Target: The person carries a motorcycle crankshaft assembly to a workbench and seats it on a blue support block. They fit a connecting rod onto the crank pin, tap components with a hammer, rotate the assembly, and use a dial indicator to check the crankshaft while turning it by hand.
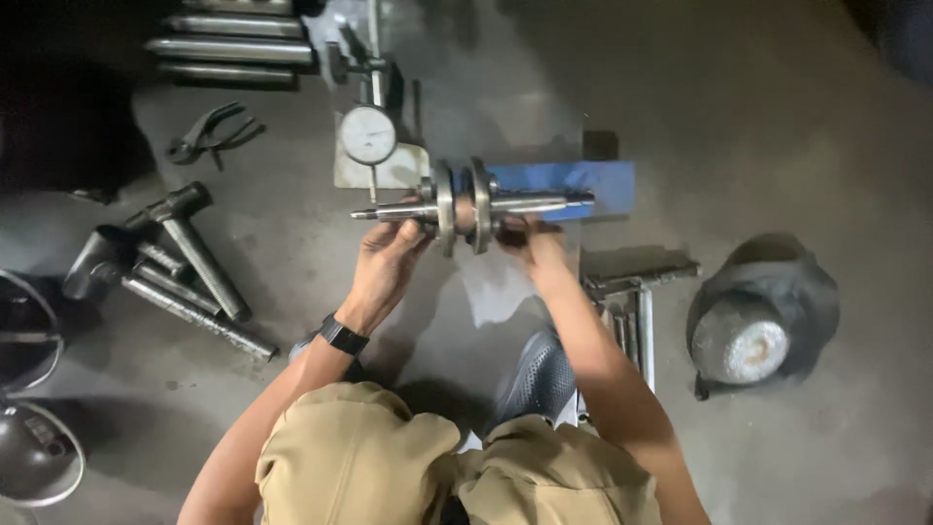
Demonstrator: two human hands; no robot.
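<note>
Both hands grip a crankshaft (465, 206) level over the floor, left hand (389, 261) closed under its left shaft, right hand (535, 248) closed under the right, just near the dial gauge (368, 135), not yet touching its tip

Pliers (212, 134) top left, steel rods (185, 282) left, dial gauge (368, 135), blue block (573, 181).

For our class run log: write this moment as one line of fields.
left hand: grips crankshaft | right hand: grips crankshaft | dial gauge: just behind shaft | pliers: on floor
</note>
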